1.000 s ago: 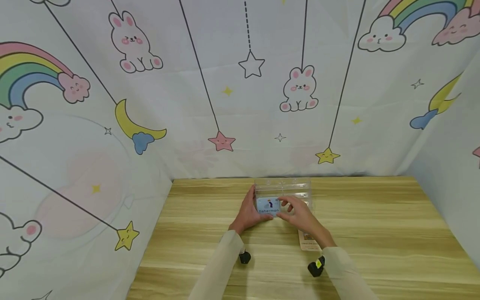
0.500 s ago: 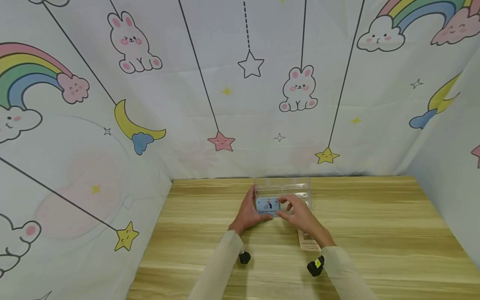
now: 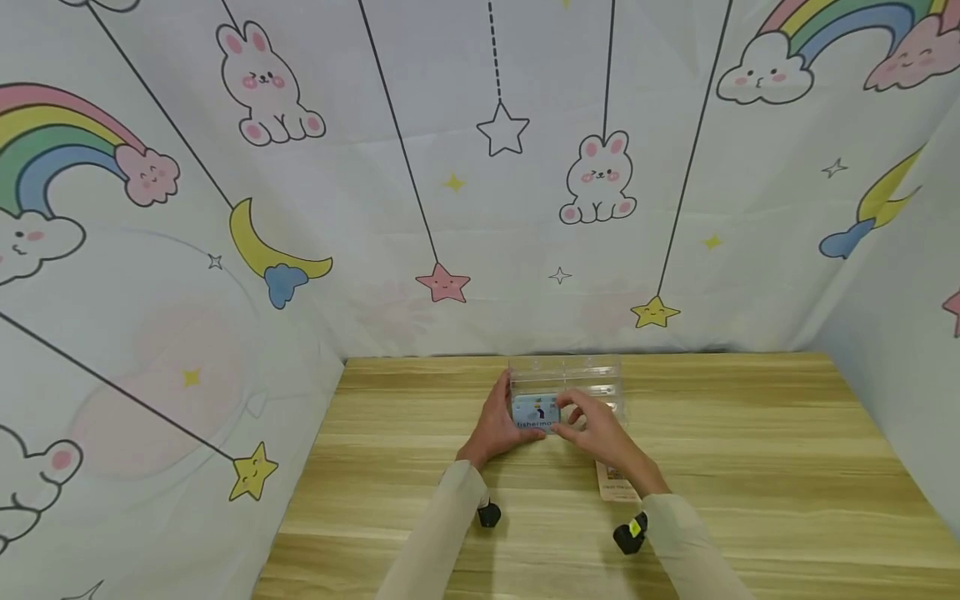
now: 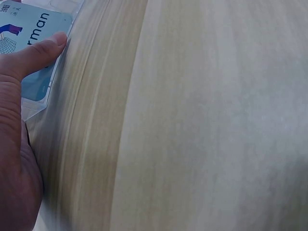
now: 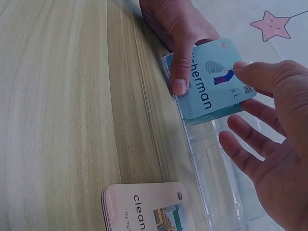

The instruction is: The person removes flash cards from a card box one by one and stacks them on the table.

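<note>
R hand (image 3: 600, 427) pinches R edge of the blue cards (image 5: 216, 79), thumb on the "fisherman" face, index tucked behind; other fingers loose, off the cards. L hand (image 3: 497, 427) holds near-left corner of the clear box (image 3: 592, 377), thumb along near side, fingers by L wall. So cards lie just L of R-hand pinch, betw. both hands, abt equally nr each; long axis looks L–R, approx. only b/c of foreshortening. Cards are at the box's near-left compartment, seemingly tilted; can't tell if they touch its floor. Pink cards (image 5: 144, 204), "clean" showing, lie flat on table (image 5: 62, 120) outside box, near side, partly hidden by R wrist in head view. Patterned cloth (image 3: 517, 225) hangs behind.
</note>
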A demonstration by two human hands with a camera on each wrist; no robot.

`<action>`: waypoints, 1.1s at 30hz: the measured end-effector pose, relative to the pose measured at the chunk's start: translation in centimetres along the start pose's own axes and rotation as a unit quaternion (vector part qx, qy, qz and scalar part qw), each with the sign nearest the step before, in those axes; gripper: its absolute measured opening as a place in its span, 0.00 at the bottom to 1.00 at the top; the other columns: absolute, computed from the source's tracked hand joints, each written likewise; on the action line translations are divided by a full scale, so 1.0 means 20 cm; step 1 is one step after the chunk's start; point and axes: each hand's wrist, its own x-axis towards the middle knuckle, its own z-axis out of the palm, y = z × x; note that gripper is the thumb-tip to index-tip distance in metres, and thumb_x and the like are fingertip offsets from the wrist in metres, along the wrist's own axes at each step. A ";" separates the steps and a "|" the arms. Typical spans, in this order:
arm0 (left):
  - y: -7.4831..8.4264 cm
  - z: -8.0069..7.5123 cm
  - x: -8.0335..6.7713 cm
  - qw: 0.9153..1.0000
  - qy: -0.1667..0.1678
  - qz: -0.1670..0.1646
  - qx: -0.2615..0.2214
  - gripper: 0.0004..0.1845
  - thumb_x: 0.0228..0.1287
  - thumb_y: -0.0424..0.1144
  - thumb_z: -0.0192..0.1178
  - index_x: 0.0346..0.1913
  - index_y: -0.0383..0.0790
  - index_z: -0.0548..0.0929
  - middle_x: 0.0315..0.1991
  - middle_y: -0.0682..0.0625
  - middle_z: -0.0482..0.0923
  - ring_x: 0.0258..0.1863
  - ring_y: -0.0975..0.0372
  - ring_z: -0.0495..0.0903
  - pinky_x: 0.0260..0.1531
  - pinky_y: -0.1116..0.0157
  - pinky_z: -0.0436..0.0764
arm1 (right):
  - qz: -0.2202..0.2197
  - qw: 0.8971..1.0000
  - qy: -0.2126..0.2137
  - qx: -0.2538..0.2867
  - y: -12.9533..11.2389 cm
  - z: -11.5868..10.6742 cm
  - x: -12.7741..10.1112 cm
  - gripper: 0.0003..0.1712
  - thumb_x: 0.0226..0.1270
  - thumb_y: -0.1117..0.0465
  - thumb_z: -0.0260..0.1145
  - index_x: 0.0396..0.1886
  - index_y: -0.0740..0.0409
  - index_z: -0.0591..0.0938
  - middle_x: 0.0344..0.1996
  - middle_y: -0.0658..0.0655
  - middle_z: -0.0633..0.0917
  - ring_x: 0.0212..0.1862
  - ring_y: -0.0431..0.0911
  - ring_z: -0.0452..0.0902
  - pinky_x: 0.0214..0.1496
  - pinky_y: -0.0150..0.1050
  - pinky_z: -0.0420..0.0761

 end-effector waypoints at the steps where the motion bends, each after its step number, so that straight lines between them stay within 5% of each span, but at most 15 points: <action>1: 0.00 0.00 0.00 1.000 -0.001 -0.001 0.000 0.70 0.48 0.45 0.85 0.84 0.43 0.42 0.81 0.41 0.52 0.79 0.52 0.56 0.74 0.55 0.64 | -0.006 1.000 -0.001 -0.002 0.00 0.00 0.00 0.17 0.69 0.63 0.74 0.56 0.57 0.82 0.53 0.56 0.84 0.43 0.46 0.81 0.43 0.43 0.83; 10: 0.01 0.00 0.01 1.000 -0.003 -0.003 0.016 0.70 0.49 0.47 0.85 0.84 0.42 0.42 0.81 0.40 0.51 0.80 0.51 0.55 0.74 0.54 0.63 | -0.047 0.999 0.007 -0.024 0.01 0.02 0.02 0.16 0.68 0.64 0.75 0.54 0.59 0.85 0.51 0.55 0.85 0.41 0.48 0.81 0.43 0.48 0.83; 19: 0.01 0.00 0.02 1.000 0.006 -0.003 0.023 0.70 0.47 0.45 0.86 0.84 0.41 0.44 0.81 0.40 0.54 0.78 0.52 0.58 0.73 0.54 0.64 | -0.042 0.999 0.015 -0.029 -0.01 -0.01 0.03 0.17 0.69 0.63 0.74 0.56 0.58 0.84 0.52 0.56 0.85 0.42 0.47 0.79 0.36 0.39 0.82; 33: -0.02 0.01 0.03 1.000 0.016 0.003 0.002 0.71 0.44 0.43 0.87 0.83 0.39 0.45 0.80 0.39 0.54 0.78 0.51 0.59 0.73 0.56 0.65 | -0.043 0.998 0.044 -0.028 -0.05 -0.06 0.03 0.20 0.67 0.66 0.75 0.57 0.59 0.84 0.51 0.57 0.85 0.44 0.50 0.81 0.39 0.38 0.85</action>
